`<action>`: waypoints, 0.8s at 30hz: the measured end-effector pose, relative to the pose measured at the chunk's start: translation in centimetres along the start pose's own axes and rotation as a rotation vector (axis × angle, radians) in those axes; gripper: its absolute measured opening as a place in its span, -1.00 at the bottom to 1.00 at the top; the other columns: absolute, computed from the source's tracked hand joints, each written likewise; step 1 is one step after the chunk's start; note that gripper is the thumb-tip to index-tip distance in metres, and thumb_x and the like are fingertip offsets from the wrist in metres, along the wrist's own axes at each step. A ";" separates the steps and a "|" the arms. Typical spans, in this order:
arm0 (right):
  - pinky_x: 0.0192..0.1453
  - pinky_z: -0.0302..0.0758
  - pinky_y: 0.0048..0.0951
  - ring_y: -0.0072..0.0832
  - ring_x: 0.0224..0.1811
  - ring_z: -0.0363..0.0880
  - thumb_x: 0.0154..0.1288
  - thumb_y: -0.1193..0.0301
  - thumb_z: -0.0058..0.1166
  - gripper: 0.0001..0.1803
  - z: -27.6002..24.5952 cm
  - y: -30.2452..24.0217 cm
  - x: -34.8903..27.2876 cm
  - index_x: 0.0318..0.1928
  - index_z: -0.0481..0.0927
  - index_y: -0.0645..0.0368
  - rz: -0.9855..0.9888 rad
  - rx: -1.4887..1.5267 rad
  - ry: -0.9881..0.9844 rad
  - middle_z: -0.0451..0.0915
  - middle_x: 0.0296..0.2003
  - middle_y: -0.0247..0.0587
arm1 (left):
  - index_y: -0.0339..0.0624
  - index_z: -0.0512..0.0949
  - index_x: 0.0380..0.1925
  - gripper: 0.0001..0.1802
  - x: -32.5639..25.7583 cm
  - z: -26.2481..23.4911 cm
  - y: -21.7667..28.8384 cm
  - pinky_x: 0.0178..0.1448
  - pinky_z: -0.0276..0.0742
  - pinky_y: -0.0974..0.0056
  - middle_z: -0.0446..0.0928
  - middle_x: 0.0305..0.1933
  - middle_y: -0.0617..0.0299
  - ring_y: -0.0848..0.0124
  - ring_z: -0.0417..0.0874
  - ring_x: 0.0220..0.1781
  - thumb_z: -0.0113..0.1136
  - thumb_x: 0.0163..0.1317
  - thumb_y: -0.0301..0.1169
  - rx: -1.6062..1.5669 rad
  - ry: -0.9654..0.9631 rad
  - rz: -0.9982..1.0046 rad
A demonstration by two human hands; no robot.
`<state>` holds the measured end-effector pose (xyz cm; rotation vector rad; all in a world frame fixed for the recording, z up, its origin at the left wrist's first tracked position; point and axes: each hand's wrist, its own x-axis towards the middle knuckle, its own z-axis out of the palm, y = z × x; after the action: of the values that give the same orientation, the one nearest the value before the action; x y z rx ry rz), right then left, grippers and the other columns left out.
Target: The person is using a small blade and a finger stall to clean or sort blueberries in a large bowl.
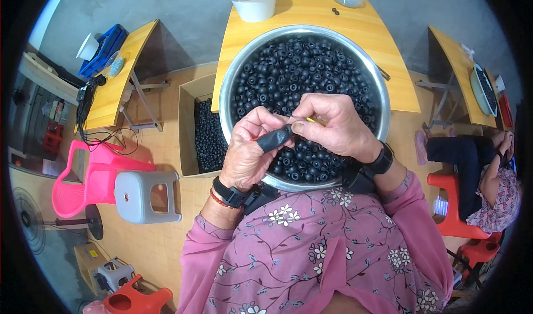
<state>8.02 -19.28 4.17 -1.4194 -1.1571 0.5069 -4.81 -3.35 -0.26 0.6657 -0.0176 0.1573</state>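
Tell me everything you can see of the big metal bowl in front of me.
The metal bowl is wide, round and shiny, steel by the look, with a thin rolled rim. It sits upright on the near edge of the yellow wooden table, overhanging toward the person. Small black ring-shaped parts fill it almost to the rim. The left hand and right hand are above its near half.

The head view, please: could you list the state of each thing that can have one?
Left hand: gripping a black tool handle.
Right hand: pinching a thin yellow piece.
Steel bowl: full of black rings.
White tub: full.
Cardboard box: open, partly filled.
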 end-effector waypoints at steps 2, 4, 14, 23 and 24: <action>-0.31 0.62 -0.54 -0.58 -0.35 0.72 0.34 0.63 0.20 -0.94 -0.1 0.1 0.0 -0.31 0.60 0.35 0.026 0.027 -0.004 0.68 -0.39 -0.23 | -0.26 0.54 -0.19 -0.84 0.0 0.1 0.0 0.03 0.72 0.25 0.65 -0.04 0.00 0.32 0.72 -0.11 0.29 0.29 -0.65 0.005 -0.003 -0.002; -0.32 0.61 -0.55 -0.59 -0.35 0.72 0.35 0.62 0.19 -0.94 -0.3 0.1 0.0 -0.31 0.61 0.35 0.052 0.055 -0.009 0.69 -0.39 -0.22 | -0.26 0.54 -0.19 -0.85 0.0 0.2 0.0 0.03 0.72 0.24 0.65 -0.06 0.02 0.32 0.72 -0.12 0.28 0.29 -0.67 0.027 -0.019 0.003; -0.28 0.56 -0.58 -0.68 -0.35 0.63 0.41 0.51 0.20 -0.88 -0.5 0.2 -0.1 -0.26 0.65 0.33 0.159 0.062 0.015 0.70 -0.37 -0.30 | -0.21 0.52 -0.16 -0.83 0.1 -0.5 -0.2 0.04 0.63 0.17 0.62 -0.11 0.01 0.28 0.70 -0.16 0.31 0.31 -0.53 0.013 -0.055 -0.002; -0.24 0.54 -0.49 -0.48 -0.32 0.65 0.41 0.49 0.13 -0.76 0.0 -0.1 -0.1 0.01 0.70 0.28 -0.063 -0.203 0.003 0.62 -0.36 -0.23 | -0.22 0.51 -0.13 -0.86 0.1 -0.9 0.0 0.09 0.66 0.13 0.64 -0.04 -0.01 0.28 0.71 -0.13 0.23 0.36 -0.58 -0.112 -0.054 0.040; -0.26 0.53 -0.47 -0.46 -0.35 0.63 0.39 0.50 0.15 -0.76 0.1 0.1 -0.1 0.02 0.70 0.27 -0.127 -0.236 0.009 0.61 -0.38 -0.22 | -0.22 0.51 -0.12 -0.86 0.1 -0.7 0.0 0.09 0.66 0.13 0.64 -0.04 -0.01 0.29 0.71 -0.12 0.22 0.37 -0.58 -0.107 -0.038 0.044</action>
<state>7.96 -19.28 4.06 -1.5338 -1.3235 0.2810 -4.74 -2.86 -0.82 0.5618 -0.0769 0.1844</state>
